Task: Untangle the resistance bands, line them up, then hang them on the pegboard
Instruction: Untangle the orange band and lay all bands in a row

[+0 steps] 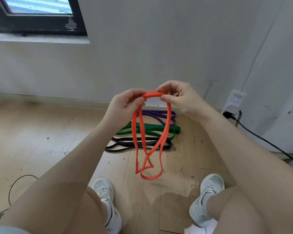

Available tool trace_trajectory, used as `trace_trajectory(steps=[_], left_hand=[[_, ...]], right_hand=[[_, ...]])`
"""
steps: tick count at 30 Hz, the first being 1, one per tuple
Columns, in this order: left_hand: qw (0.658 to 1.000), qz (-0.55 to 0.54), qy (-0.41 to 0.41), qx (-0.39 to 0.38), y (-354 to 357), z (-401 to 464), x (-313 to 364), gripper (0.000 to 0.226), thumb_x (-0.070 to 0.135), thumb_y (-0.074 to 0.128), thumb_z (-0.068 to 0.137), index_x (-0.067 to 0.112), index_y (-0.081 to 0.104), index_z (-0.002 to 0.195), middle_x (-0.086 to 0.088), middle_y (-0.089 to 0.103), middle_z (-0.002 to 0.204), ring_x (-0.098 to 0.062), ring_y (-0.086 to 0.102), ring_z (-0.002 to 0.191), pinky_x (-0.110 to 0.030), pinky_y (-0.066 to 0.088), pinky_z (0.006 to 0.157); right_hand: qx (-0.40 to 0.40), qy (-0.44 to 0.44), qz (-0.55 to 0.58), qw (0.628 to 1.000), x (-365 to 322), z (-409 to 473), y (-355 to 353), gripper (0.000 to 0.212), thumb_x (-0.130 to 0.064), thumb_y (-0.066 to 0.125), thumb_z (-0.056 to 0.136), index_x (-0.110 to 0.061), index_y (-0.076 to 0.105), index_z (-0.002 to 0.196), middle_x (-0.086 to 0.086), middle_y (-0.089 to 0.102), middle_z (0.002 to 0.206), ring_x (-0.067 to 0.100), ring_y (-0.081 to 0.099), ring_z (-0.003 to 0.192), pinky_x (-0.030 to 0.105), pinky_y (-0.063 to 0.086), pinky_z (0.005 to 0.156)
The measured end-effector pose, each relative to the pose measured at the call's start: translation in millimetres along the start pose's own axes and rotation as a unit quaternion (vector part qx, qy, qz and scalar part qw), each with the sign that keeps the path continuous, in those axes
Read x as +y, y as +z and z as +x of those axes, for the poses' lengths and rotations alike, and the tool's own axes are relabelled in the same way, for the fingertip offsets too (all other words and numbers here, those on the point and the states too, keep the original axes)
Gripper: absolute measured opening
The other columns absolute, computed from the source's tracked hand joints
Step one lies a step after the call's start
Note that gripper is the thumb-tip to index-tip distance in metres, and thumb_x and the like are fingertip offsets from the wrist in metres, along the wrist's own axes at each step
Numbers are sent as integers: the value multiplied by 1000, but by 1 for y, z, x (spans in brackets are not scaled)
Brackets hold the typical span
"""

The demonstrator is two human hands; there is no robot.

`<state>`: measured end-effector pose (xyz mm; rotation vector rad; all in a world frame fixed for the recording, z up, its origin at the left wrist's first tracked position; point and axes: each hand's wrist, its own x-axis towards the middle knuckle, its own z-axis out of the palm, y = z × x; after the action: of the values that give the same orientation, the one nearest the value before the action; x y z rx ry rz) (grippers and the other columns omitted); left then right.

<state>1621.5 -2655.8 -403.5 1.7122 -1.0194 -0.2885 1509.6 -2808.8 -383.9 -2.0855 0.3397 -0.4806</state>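
- Pale wooden floor (41,141), scuffed and flecked with debris, meeting a grey-white wall (159,48); dark-framed window (37,16) at upper left.
- Left hand (125,105) and right hand (179,98) raised side by side above the floor, both pinching the top of an orange band (167,125).
- Left fingers curled over the band's top edge, thumb beneath; right thumb and forefinger closed on the same flat section just beside them.
- Orange band hanging down from the hands in doubled loops, strands crossing and twisted near the bottom, lowest loop close to the floor between two white sneakers (107,200).
- Beyond the hands, lying on the floor in parallel rows near the wall: purple band (157,114) farthest, green band (152,130) in the middle, black band (125,146) nearest.
- White plug-in device (233,103) with a small blue light on the wall at right, black cable (264,142) trailing from it across the floor.
- Thin dark wire (15,184) curving on the floor at lower left.
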Motion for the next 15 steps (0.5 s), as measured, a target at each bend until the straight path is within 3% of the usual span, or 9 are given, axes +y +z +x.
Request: trace_trajectory(steps=[4, 8, 11, 15], left_hand=[[999, -43, -17, 4, 9, 2, 1, 21, 8, 47, 95, 18, 57, 111, 6, 64, 94, -12, 64, 91, -30, 54, 86], [992, -120, -26, 1, 22, -7, -5, 22, 8, 54, 91, 18, 61, 109, 1, 69, 98, -13, 67, 93, -29, 55, 85], [983, -175, -57, 26, 25, -9, -11, 24, 9, 54, 92, 18, 65, 112, -3, 71, 100, -16, 68, 92, -31, 56, 83], [972, -206, -116, -10, 34, -12, -12, 24, 9, 54, 91, 20, 64, 109, -2, 72, 102, -16, 69, 93, -32, 57, 82]], right_hand=[[28, -30, 43, 998, -10, 4, 7, 12, -15, 62, 88, -27, 62, 93, -7, 63, 88, 7, 59, 81, 21, 51, 76], [31, -31, 96, 994, -14, 3, 16, 16, -10, 61, 88, -26, 62, 90, -9, 65, 85, 3, 59, 75, 16, 50, 70], [37, -21, 131, 991, -13, 1, 22, 16, -7, 62, 87, -22, 63, 91, -6, 66, 84, 7, 61, 75, 19, 52, 68], [60, 12, 211, 976, -8, 1, 25, 14, -6, 59, 89, -19, 64, 93, 3, 65, 87, 17, 63, 80, 29, 56, 73]])
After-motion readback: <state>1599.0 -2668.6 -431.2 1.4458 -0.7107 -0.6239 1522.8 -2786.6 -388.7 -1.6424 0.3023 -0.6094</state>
